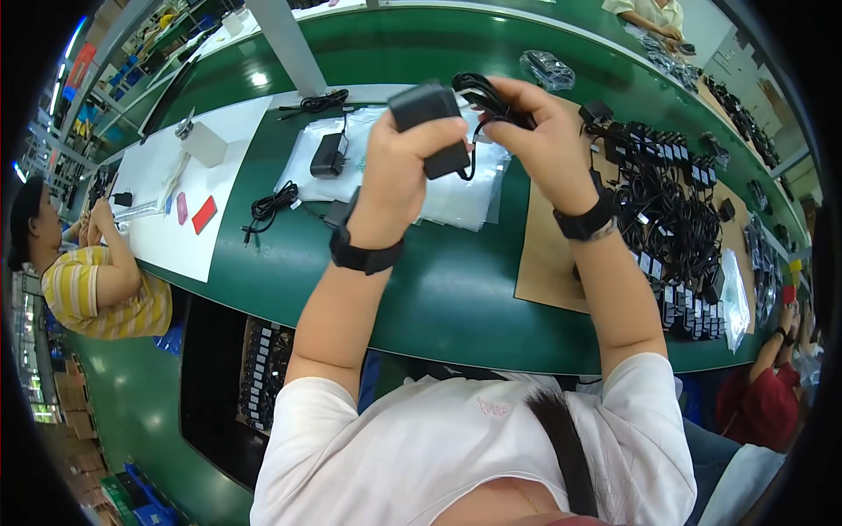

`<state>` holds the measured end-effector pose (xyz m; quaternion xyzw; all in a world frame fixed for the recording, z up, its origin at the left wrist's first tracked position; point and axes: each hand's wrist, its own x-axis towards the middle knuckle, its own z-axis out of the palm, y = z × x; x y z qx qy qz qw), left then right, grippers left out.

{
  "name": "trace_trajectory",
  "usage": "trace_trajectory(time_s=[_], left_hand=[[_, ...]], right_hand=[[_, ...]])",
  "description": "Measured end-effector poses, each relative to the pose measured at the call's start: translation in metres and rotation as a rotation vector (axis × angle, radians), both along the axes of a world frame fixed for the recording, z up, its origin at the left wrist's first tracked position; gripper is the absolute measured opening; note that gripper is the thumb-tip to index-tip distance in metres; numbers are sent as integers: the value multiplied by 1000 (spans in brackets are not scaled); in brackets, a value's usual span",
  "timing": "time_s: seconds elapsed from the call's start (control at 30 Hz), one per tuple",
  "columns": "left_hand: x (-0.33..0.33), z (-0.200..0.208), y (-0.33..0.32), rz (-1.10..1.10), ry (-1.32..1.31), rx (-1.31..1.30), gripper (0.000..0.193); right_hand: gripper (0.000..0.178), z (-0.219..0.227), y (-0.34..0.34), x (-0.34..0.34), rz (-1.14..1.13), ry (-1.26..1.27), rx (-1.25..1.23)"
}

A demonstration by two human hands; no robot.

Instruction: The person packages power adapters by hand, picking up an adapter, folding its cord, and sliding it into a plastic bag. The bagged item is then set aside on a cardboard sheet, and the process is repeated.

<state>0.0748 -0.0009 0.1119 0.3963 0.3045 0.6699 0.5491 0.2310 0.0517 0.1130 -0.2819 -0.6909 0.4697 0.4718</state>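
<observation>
A black power adapter (pixel 421 107) is gripped in my left hand (pixel 392 167), the thumb across its side. My right hand (pixel 545 131) pinches the adapter's coiled black cable (pixel 484 95), with a short loop running down between the two. Both hands are raised above a stack of clear plastic bags (pixel 465 200) on the green table. Left of my left hand, a second adapter (pixel 327 156) lies on the bags, and a bundled cable (pixel 272 207) rests on the table.
A large heap of adapters with cables (pixel 671 206) covers brown cardboard (pixel 548 254) at right. At left, a white sheet (pixel 189 232) holds a bottle (pixel 202 142) and a red card (pixel 204 215). A metal post (pixel 291 48) rises beyond the bags. Co-workers sit at both sides.
</observation>
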Motion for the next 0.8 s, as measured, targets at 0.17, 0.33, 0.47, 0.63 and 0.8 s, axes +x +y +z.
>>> trace_trajectory(time_s=[0.17,0.33,0.47,0.63,0.8], left_hand=[[6,-16,3,70,-40,-3,27],[-1,-33,3,102,21,-28,30],[-5,-37,0,135,48,-81,30],[-8,-38,-1,196,-39,-43,37],[-10,-45,4,65,-5,-41,48]], right_hand=[[38,-14,-11,-12,28,125,-19],[48,-33,-5,-11,159,-13,-148],[52,-50,-3,-19,75,-154,185],[58,-49,-15,-27,24,-265,280],[63,-64,-12,-22,136,-102,171]])
